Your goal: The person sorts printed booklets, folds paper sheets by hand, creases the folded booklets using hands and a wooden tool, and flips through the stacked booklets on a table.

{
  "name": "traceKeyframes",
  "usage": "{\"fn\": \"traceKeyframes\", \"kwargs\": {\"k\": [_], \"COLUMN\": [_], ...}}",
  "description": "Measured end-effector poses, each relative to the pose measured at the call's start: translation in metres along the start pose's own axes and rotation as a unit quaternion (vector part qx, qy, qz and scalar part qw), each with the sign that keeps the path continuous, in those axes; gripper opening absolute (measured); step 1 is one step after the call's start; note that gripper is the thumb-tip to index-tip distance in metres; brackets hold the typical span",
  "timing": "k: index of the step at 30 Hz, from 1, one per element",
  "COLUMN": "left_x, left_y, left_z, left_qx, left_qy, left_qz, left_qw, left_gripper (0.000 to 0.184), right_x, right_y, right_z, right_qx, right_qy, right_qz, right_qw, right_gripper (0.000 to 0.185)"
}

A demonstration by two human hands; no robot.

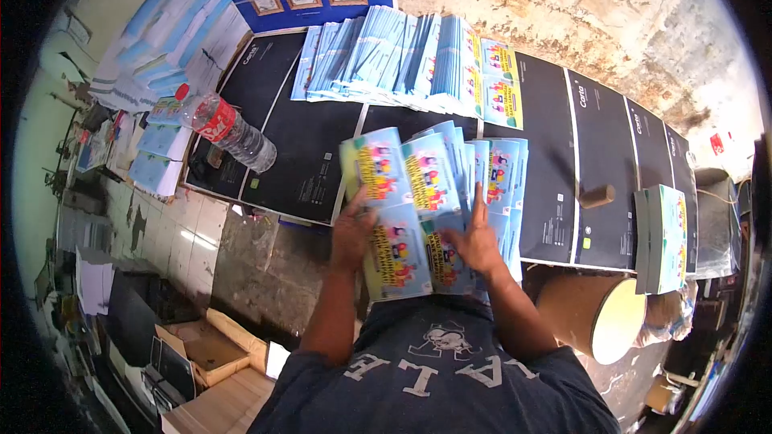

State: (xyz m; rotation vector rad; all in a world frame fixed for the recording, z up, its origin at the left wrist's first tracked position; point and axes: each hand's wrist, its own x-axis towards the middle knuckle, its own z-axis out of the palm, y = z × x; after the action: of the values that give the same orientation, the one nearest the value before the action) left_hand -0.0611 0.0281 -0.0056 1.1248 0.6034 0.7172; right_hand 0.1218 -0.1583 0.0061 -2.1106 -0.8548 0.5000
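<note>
Just in front of my chest, several colourful printed sheets with two covers each fan out over the table's near edge. My left hand (351, 229) grips the left edge of the leftmost printed sheet (384, 169), fingers on its face. Partly under it lies a second printed sheet (434, 173). My right hand (477, 243) rests on the fanned sheets with its index finger stretched out and thumb apart. Further right, more overlapping sheets (507, 169) show beside that hand.
At the back stands a long row of folded printed sheets (386, 56). A water bottle (233, 133) is on the left, a wooden cylinder (597, 196) on the right. Another printed stack (665, 233) sits at the table's right end, above a round drum (591, 313).
</note>
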Motion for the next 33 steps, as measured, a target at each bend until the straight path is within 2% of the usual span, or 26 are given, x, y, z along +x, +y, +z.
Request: {"fn": "traceKeyframes", "kwargs": {"k": [1,2,3,4,5,6,8,10,12,13,14,16,17,20,21,22,24,26,27,28,30,33], "left_x": [0.001,0.001,0.003,0.002,0.002,0.002,0.003,0.004,0.004,0.004,0.006,0.010,0.010,0.013,0.016,0.014,0.011,0.009,0.009,0.007,0.004,0.004], "left_y": [-0.003,-0.005,-0.009,-0.011,-0.012,-0.009,-0.008,-0.012,-0.020,-0.022,-0.022,-0.017,-0.015,-0.007,-0.005,-0.005,-0.010,-0.024,-0.021,-0.018,-0.013,-0.011], "left_z": [0.016,0.028,0.034,0.039,0.042,0.047,0.054,0.061,0.065,0.065,0.062,0.050,0.043,0.025,0.024,0.027,0.046,0.057,0.061,0.064,0.069,0.064], "left_qx": [0.029,0.058,0.064,0.064,0.064,0.065,0.079,0.094,0.125,0.125,0.126,0.051,0.055,-0.002,0.023,0.025,-0.153,-0.207,-0.051,0.106,0.084,0.163], "left_qy": [-0.001,-0.005,-0.016,-0.019,-0.023,-0.025,-0.029,-0.033,-0.069,-0.064,-0.065,-0.014,-0.014,-0.017,-0.039,-0.038,-0.036,-0.052,-0.078,-0.100,-0.074,-0.048], "left_qz": [0.003,0.006,0.005,0.002,0.008,0.013,0.006,-0.001,0.002,-0.002,-0.002,0.032,0.030,0.001,-0.030,-0.030,-0.236,-0.265,-0.228,-0.184,-0.159,-0.137], "left_qw": [1.000,0.998,0.998,0.998,0.998,0.998,0.996,0.995,0.990,0.990,0.990,0.998,0.998,1.000,0.999,0.998,0.959,0.941,0.969,0.972,0.981,0.976], "left_gripper": [0.053,0.062,0.072,0.072,0.072,0.073,0.076,0.078,0.083,0.079,0.079,0.070,0.070,0.052,0.043,0.043,0.040,0.035,0.033,0.032,0.033,0.034], "right_x": [0.002,0.001,-0.001,-0.003,-0.004,-0.002,0.002,0.004,0.005,0.005,0.006,0.008,0.009,0.012,0.010,0.008,0.006,0.006,0.006,0.005,0.006,0.011], "right_y": [0.008,0.017,0.011,0.008,0.014,0.021,0.033,0.015,-0.001,0.006,0.008,0.011,0.016,0.033,0.025,0.020,0.013,0.021,0.017,0.013,0.012,0.021], "right_z": [0.004,0.007,0.003,0.000,0.000,0.002,0.009,-0.001,-0.012,-0.006,-0.006,-0.006,-0.003,0.003,0.003,0.003,0.000,0.004,0.001,-0.003,-0.004,0.000], "right_qx": [-0.004,-0.004,-0.005,-0.006,0.023,0.023,0.084,0.135,0.136,0.115,0.116,0.222,0.238,0.284,0.278,0.280,0.248,0.227,0.188,0.149,0.154,0.153], "right_qy": [0.024,0.025,-0.001,-0.028,-0.025,-0.026,-0.011,0.004,-0.102,-0.056,-0.055,-0.046,-0.057,-0.060,-0.036,-0.037,-0.027,-0.008,-0.013,-0.019,-0.031,0.001], "right_qz": [-0.105,-0.104,-0.064,-0.025,-0.047,-0.047,-0.032,-0.007,0.071,0.018,0.018,0.005,0.030,0.066,0.032,0.032,-0.009,-0.007,-0.006,-0.006,-0.002,-0.051], "right_qw": [0.994,0.994,0.998,0.999,0.998,0.998,0.996,0.991,0.983,0.992,0.992,0.974,0.969,0.955,0.960,0.959,0.968,0.974,0.982,0.989,0.988,0.987], "right_gripper": [0.098,0.098,0.091,0.086,0.065,0.065,0.041,0.045,0.045,0.047,0.047,0.043,0.040,0.038,0.038,0.038,0.038,0.044,0.046,0.048,0.048,0.041]}}
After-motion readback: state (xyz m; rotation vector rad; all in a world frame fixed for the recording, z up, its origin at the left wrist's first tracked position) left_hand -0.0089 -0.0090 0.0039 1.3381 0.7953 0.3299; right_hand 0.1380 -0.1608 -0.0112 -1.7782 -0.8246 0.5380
